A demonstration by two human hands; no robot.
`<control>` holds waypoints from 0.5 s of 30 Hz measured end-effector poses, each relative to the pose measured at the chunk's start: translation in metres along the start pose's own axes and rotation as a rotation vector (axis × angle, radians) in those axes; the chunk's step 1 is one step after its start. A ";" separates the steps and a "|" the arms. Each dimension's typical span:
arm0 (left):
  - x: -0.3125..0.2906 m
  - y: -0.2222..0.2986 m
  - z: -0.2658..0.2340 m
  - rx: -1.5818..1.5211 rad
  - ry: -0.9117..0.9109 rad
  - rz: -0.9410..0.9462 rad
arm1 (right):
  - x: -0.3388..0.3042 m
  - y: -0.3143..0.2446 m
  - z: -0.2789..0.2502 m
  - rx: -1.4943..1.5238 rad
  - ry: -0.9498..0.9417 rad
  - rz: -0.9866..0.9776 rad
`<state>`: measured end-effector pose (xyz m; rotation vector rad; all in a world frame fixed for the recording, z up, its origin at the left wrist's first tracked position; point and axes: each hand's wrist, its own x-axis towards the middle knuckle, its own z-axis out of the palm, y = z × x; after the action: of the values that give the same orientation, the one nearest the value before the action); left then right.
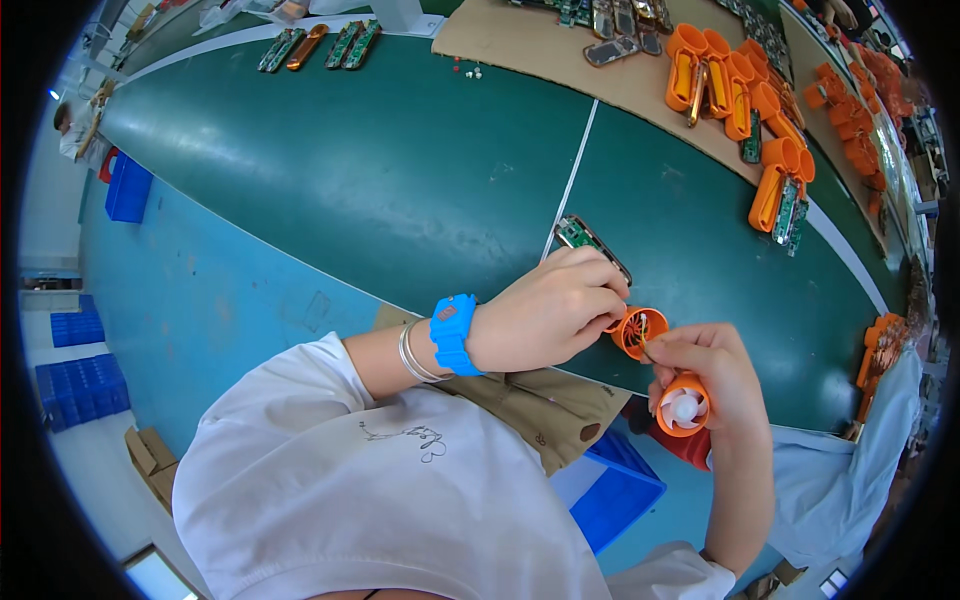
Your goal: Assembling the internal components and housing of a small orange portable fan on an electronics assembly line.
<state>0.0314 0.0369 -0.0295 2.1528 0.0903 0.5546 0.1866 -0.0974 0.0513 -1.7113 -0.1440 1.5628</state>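
My left hand, with a blue band at its wrist, is closed, its fingertips at the rim of an orange round fan housing. Thin wires show inside that housing. My right hand is closed around an orange fan ring with white blades, and its thumb and forefinger pinch by the wires at the housing's edge. Whether the two orange parts are joined is hidden by my fingers. Just beyond my left hand a green circuit board in a dark case lies on the green table.
Several orange fan bodies and circuit boards lie on a cardboard sheet at the far right. More boards rest at the far left edge, by an orange-brown shell. Below the table stands a blue bin.
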 end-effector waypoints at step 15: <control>0.009 0.017 -0.010 -0.007 0.081 0.260 | -0.015 -0.015 -0.002 -0.474 -0.023 -0.053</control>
<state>0.0330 0.0368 -0.0082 2.1493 -0.1498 0.7904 0.1908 -0.0964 0.0724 -2.0258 -0.6075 1.5939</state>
